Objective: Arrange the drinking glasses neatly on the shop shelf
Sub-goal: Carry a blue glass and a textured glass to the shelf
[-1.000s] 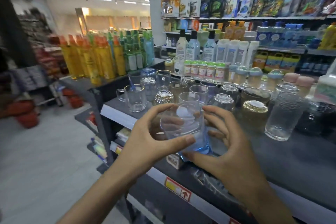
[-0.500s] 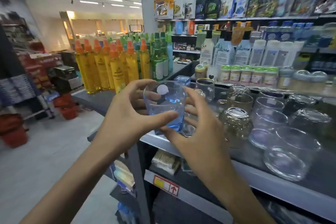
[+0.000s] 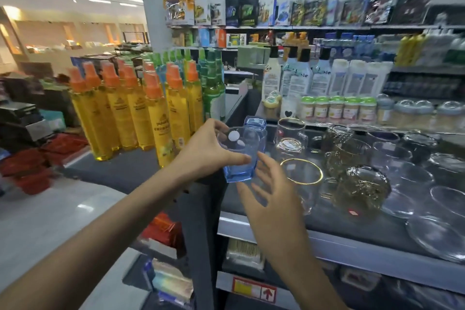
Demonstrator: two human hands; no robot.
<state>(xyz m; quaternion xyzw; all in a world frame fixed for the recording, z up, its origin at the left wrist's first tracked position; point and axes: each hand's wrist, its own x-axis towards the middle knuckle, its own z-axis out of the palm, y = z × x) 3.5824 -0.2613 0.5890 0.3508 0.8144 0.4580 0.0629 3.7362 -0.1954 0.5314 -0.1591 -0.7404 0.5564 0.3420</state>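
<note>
My left hand (image 3: 206,151) grips a blue-tinted drinking glass (image 3: 239,158) with a white round sticker, held at the left end of the dark shelf (image 3: 327,224). Whether its base touches the shelf I cannot tell. My right hand (image 3: 271,189) is just below and right of the glass, fingers spread and holding nothing. A second blue glass (image 3: 255,124) stands right behind. Clear and gold-rimmed glasses (image 3: 302,173), a gold-patterned glass (image 3: 362,186) and several clear upturned glasses (image 3: 407,173) fill the shelf to the right.
Orange-capped yellow bottles (image 3: 136,113) and green bottles (image 3: 211,88) stand on the neighbouring shelf to the left. White lotion bottles (image 3: 302,78) and green-lidded jars (image 3: 337,108) line the back. Boxed goods (image 3: 251,11) fill the top wall shelf. Floor lies at lower left.
My view swung left along the shelf. The blue glass moved to the shelf's left end, and my right hand let go of it and opened; the left hand still holds it.
</note>
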